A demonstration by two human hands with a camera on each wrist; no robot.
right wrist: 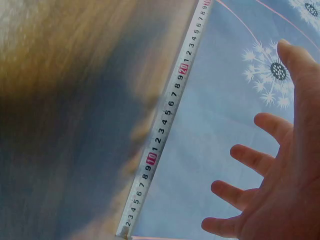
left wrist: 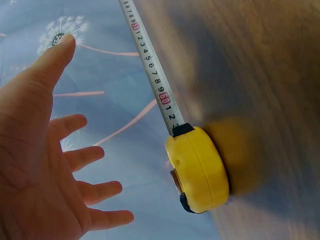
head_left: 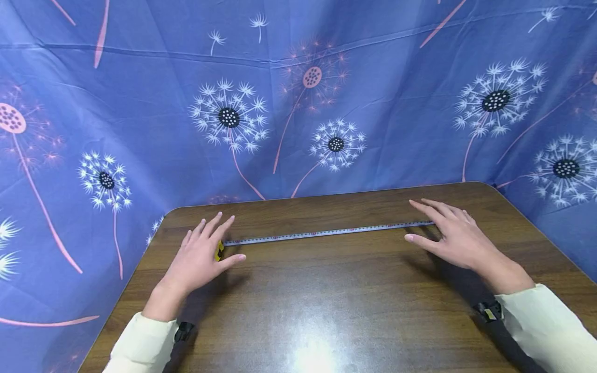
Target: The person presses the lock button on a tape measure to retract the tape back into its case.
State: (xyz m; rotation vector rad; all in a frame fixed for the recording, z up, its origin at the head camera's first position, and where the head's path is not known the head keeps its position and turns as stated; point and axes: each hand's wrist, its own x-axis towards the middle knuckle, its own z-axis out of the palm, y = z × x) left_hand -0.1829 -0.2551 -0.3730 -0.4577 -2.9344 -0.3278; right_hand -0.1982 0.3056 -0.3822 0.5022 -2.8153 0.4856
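Observation:
A tape measure lies on the wooden table, its yellow case [left wrist: 202, 170] at the left end and its silver blade [head_left: 322, 233] drawn out in a straight line to the right. The left hand [head_left: 200, 259] hovers by the case with fingers spread, partly covering it in the head view; in the left wrist view a gap shows between hand and case. Over at the blade's far end, the right hand [head_left: 452, 235] is held with fingers apart, holding nothing. The blade's end hook [right wrist: 123, 232] shows in the right wrist view; in the head view the right hand hides it.
The brown wooden table [head_left: 326, 290] has rounded back corners. Behind it and along its sides hangs a blue cloth [head_left: 289, 171] printed with dandelions. Dark wrist cameras [head_left: 488, 311] sit at the cuffs of both pale sleeves [head_left: 545, 321].

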